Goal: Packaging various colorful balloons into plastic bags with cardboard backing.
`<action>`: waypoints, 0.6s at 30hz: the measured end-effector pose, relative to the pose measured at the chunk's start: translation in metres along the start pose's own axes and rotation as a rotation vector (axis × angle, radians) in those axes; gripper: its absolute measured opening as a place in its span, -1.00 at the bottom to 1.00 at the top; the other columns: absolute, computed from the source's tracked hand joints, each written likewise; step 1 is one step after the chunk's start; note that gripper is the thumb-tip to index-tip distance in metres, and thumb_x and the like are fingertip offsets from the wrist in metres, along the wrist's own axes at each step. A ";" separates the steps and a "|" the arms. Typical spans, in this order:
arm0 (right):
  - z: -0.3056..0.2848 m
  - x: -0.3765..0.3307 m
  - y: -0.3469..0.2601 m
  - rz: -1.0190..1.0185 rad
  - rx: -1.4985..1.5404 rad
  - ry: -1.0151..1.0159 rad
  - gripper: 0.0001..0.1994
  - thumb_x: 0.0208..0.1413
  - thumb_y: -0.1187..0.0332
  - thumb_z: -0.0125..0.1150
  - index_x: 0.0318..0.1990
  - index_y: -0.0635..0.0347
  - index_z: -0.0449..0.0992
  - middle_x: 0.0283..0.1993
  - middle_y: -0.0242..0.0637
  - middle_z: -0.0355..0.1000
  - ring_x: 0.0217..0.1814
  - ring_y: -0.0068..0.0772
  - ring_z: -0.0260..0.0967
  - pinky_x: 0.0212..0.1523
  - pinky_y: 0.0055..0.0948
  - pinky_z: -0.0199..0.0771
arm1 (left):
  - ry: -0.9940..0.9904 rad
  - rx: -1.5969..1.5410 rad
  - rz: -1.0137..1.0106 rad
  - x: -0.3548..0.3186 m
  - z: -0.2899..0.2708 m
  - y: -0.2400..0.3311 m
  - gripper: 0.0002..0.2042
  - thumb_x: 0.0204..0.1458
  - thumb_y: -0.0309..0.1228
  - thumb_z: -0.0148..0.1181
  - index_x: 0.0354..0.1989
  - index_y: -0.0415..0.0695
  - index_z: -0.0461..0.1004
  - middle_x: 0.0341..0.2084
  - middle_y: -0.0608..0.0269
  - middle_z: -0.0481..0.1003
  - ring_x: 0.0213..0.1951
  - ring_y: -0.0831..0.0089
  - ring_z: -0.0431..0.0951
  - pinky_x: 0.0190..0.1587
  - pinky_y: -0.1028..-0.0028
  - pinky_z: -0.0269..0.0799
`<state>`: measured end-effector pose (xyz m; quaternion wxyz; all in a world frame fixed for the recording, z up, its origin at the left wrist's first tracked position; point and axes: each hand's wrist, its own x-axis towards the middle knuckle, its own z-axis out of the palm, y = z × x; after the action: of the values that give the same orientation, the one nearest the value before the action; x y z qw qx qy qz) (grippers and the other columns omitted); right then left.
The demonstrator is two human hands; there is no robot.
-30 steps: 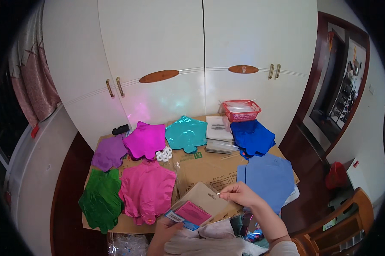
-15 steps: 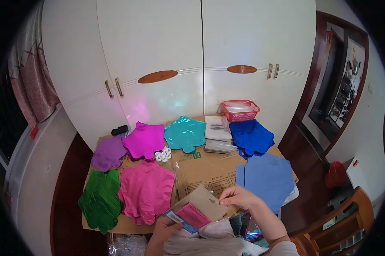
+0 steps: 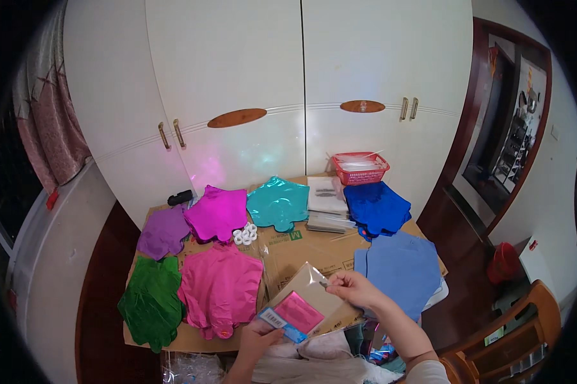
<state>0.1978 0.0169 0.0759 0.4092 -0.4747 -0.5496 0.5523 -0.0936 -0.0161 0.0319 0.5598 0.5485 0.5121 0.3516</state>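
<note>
Head view, packet (image 3: pixel 298 310) shifted slightly upward, left hand (image 3: pixel 257 339) pinching its bottom, right hand (image 3: pixel 359 292) pinching its edge

The clear packet (image 3: pixel 307 275) shows a shiny pink piece (image 3: pixel 296 311) and a blue label (image 3: pixel 293 332) with a white patch of dark bars. There is a dark green foil (image 3: pixel 151 304), a rose-pink foil (image 3: pixel 221 288), a dull purple foil (image 3: pixel 162 232), a bright magenta foil (image 3: pixel 216 212), a teal foil (image 3: pixel 279 203), a royal blue foil (image 3: pixel 378 206) and a matte grey-blue sheet (image 3: pixel 403 272). The basket (image 3: pixel 364 177) is red, the rings (image 3: pixel 245 234) white, the cardboard (image 3: pixel 301 253) tan with dark and green printing. Brown ovals (image 3: pixel 237 118) mark the off-white cupboard (image 3: pixel 231 57).
</note>
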 end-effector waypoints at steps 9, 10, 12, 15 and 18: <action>-0.049 0.108 0.040 -0.178 -0.603 -0.014 -0.83 0.02 0.30 0.23 -0.27 0.16 0.52 -0.56 -0.37 0.37 -0.49 -0.42 0.35 -0.44 -0.41 0.33 | 0.014 1.071 0.945 0.019 0.028 0.008 -0.64 -0.13 -0.20 0.26 -0.14 -0.04 0.47 -0.03 0.25 0.41 0.07 0.30 0.34 0.09 0.20 0.20; -0.046 0.117 0.040 -0.166 -0.761 0.065 -0.80 0.00 0.29 0.24 -0.25 0.17 0.52 -0.51 -0.28 0.41 -0.43 -0.29 0.39 -0.37 -0.35 0.37 | -0.028 1.104 0.965 0.020 0.031 0.004 -0.65 -0.09 -0.16 0.23 -0.14 -0.04 0.47 -0.02 0.27 0.41 0.08 0.30 0.34 0.11 0.20 0.19; -0.045 0.123 0.038 -0.202 -0.966 0.223 -0.75 -0.04 0.26 0.24 -0.23 0.20 0.52 -0.41 -0.12 0.44 -0.31 -0.09 0.42 -0.27 -0.24 0.40 | -0.019 1.112 0.931 0.019 0.037 0.000 -0.64 -0.08 -0.16 0.22 -0.11 -0.04 0.46 -0.02 0.27 0.41 0.09 0.32 0.34 0.12 0.21 0.17; -0.055 0.117 0.047 -0.283 -1.077 0.330 -0.73 -0.07 0.25 0.21 -0.25 0.25 0.49 -0.32 0.01 0.41 -0.22 0.05 0.39 -0.19 -0.15 0.41 | -0.005 1.101 0.898 0.016 0.038 -0.001 -0.62 -0.08 -0.16 0.22 -0.09 -0.05 0.46 -0.03 0.27 0.42 0.08 0.32 0.34 0.12 0.21 0.17; -0.069 0.112 0.055 -0.244 -1.167 0.239 -0.76 -0.03 0.28 0.14 -0.32 0.29 0.45 -0.29 0.01 0.41 -0.22 0.05 0.39 -0.17 -0.15 0.41 | -0.005 1.065 0.902 0.017 0.041 0.001 -0.61 -0.09 -0.17 0.22 -0.08 -0.06 0.45 -0.05 0.25 0.42 0.06 0.31 0.35 0.09 0.21 0.19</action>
<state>0.2444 0.1380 0.0161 0.2005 -0.6128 -0.7626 0.0518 -0.0499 -0.0099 0.0245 0.0153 0.9082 0.3357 0.2496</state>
